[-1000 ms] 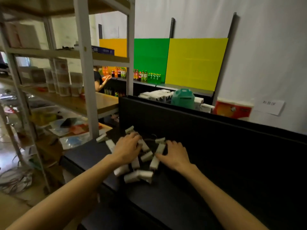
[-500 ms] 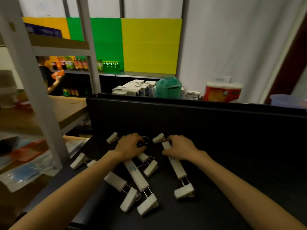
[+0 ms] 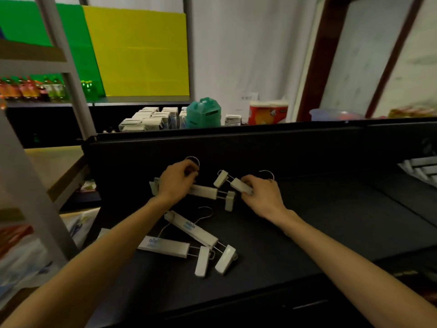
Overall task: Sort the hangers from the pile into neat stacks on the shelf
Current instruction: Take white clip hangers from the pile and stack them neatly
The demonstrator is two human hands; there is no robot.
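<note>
Head camera, looking down — what are the hands doing?

— Both reach onto a black shelf. The left hand has its fingers curled round one white clip hanger, near that hanger's wire hook. The right hand pinches the bar of a second hanger between thumb and curled fingers.

— Where are the other hangers?

— Two loose hangers lie crossed on the shelf, just in front of the hands and between the forearms, their clips pointing toward the viewer. At the far right edge, a row of white hangers rests on the same shelf, blurred.

— Anything behind?

— Small boxes, a green jug and a yellow panel.
</note>
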